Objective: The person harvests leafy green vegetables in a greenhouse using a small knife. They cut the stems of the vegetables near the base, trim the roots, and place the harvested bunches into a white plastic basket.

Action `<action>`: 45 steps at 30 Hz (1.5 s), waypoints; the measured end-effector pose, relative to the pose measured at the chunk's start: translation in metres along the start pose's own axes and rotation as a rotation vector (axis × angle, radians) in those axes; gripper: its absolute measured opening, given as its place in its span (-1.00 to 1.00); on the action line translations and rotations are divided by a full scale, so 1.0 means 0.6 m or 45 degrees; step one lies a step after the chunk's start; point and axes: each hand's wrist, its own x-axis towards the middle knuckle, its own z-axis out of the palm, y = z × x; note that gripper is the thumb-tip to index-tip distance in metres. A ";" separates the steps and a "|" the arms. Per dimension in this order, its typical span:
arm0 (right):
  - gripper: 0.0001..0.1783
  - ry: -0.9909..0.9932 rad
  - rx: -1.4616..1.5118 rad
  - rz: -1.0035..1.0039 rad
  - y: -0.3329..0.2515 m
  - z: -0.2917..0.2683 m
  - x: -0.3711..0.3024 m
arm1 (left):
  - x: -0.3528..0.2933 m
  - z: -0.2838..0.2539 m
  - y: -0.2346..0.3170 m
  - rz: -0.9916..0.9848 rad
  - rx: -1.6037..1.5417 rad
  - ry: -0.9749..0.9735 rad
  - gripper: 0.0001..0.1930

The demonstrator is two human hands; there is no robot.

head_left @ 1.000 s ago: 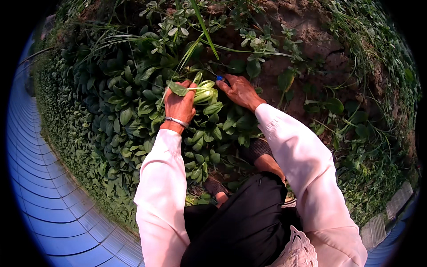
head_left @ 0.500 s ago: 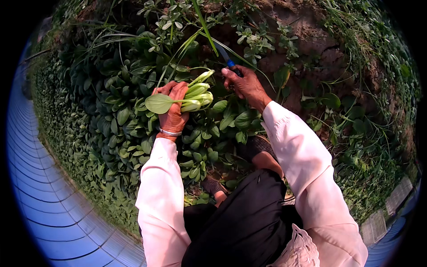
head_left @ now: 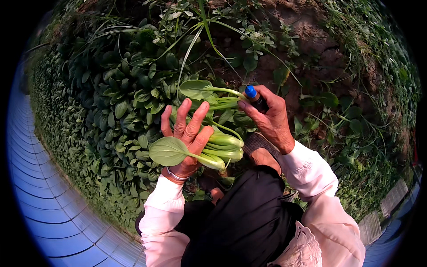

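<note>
Cut bok choy (head_left: 222, 149) with pale green stems lies in my left hand (head_left: 187, 138), supported at the palm while the fingers stretch out. One broad bok choy leaf (head_left: 168, 151) hangs over that hand toward the left. My right hand (head_left: 271, 116) grips a knife (head_left: 258, 103) by its dark handle with a blue collar; the blade hardly shows. Against the knife, the right thumb holds another bok choy plant (head_left: 218, 99), its leaf pointing left, above the fingers of my left hand.
Dense leafy bok choy (head_left: 111, 102) grows on the left. Long grass blades (head_left: 203, 20) and weeds stand ahead, with brown soil (head_left: 311, 31) at the far right. My shoe (head_left: 258, 144) is among the plants. A blue panelled surface (head_left: 49, 204) borders the bed.
My left hand has come nearer and right with the bunch, its fingers now spread. My right hand has come nearer, turned the knife, and now also holds another bok choy plant.
</note>
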 end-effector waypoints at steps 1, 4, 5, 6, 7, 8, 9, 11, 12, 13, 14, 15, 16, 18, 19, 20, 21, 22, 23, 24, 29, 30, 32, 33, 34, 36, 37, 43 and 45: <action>-0.76 -0.113 -0.035 -0.022 -0.017 -0.004 -0.016 | 0.007 -0.001 0.012 0.050 0.019 -0.062 -0.76; -0.78 -0.232 0.133 -0.033 -0.033 -0.001 -0.040 | 0.024 -0.004 0.031 -0.043 -0.175 -0.186 -0.61; -0.78 -0.265 0.192 0.006 -0.035 -0.003 -0.040 | 0.021 -0.002 0.033 -0.108 -0.257 -0.181 -0.55; -0.78 -0.299 0.252 0.044 -0.036 -0.004 -0.038 | 0.015 0.003 0.036 -0.175 -0.338 -0.175 -0.49; -0.78 -0.334 0.311 0.084 -0.037 -0.003 -0.035 | 0.011 0.005 0.038 -0.242 -0.418 -0.168 -0.43; -0.77 -0.391 0.307 0.158 -0.035 -0.006 -0.027 | 0.028 -0.005 0.035 -0.214 -0.344 -0.267 -0.31; -0.76 -0.358 0.360 0.202 -0.025 0.002 -0.020 | 0.033 0.003 0.031 -0.209 -0.283 -0.232 -0.40; -0.73 -0.276 0.526 0.290 0.011 0.015 0.012 | 0.044 0.014 0.009 -0.269 -0.105 -0.228 -0.48; -0.66 -0.218 0.437 0.362 0.028 0.011 0.029 | 0.059 0.015 -0.003 -0.287 -0.046 -0.257 -0.53; -0.61 -0.190 0.415 0.532 0.051 0.009 0.045 | 0.071 0.023 -0.022 -0.290 -0.042 -0.295 -0.54; -0.60 -0.174 0.339 0.544 0.070 0.006 0.060 | 0.084 0.039 -0.040 -0.251 0.048 -0.300 -0.56; -0.59 -0.170 0.270 0.547 0.080 0.008 0.073 | 0.095 0.055 -0.060 -0.217 0.151 -0.302 -0.57; -0.59 -0.188 0.227 0.514 0.086 0.013 0.081 | 0.104 0.074 -0.084 -0.174 0.194 -0.309 -0.59; -0.58 -0.236 0.149 0.440 0.091 0.035 0.099 | 0.114 0.103 -0.135 -0.117 0.411 -0.404 -0.62; -0.56 -0.284 0.101 0.405 0.095 0.045 0.108 | 0.110 0.107 -0.155 -0.165 0.564 -0.506 -0.60; -0.55 -0.320 0.048 0.383 0.098 0.054 0.117 | 0.108 0.108 -0.160 -0.306 0.638 -0.654 -0.57; -0.52 -0.358 -0.003 0.359 0.100 0.063 0.124 | 0.103 0.106 -0.163 -0.449 0.714 -0.801 -0.54; -0.51 -0.453 -0.060 0.438 0.100 0.066 0.133 | 0.081 0.109 -0.175 -0.496 0.726 -0.763 -0.47; -0.51 -0.429 -0.138 0.287 0.117 0.078 0.137 | 0.057 0.107 -0.180 -0.473 0.699 -0.679 -0.44; -0.51 -0.400 -0.221 0.134 0.138 0.089 0.144 | 0.046 0.113 -0.182 -0.470 0.689 -0.671 -0.43; -0.58 -0.502 -0.513 0.034 0.153 0.141 0.174 | -0.012 0.130 -0.208 -0.335 0.685 -0.342 -0.61; -0.59 -0.529 -0.512 0.075 0.153 0.149 0.178 | -0.016 0.132 -0.211 -0.370 0.672 -0.354 -0.60; -0.59 -0.542 -0.540 0.077 0.155 0.155 0.183 | -0.018 0.131 -0.216 -0.431 0.651 -0.382 -0.60; -0.59 -0.547 -0.550 0.077 0.155 0.157 0.184 | -0.019 0.132 -0.217 -0.416 0.658 -0.371 -0.59; -0.59 -0.539 -0.548 0.055 0.160 0.159 0.184 | -0.020 0.134 -0.219 -0.400 0.666 -0.361 -0.58; -0.58 -0.570 -0.546 0.088 0.161 0.161 0.187 | -0.023 0.137 -0.224 -0.380 0.685 -0.324 -0.54; -0.57 -0.585 -0.545 0.105 0.161 0.162 0.188 | -0.025 0.138 -0.227 -0.397 0.681 -0.343 -0.50; -0.56 -0.626 -0.706 0.071 0.162 0.180 0.206 | -0.009 0.139 -0.226 -0.445 0.660 -0.400 -0.43; -0.54 -0.708 -0.796 0.172 0.151 0.161 0.198 | -0.010 0.131 -0.225 -0.474 0.632 -0.439 -0.45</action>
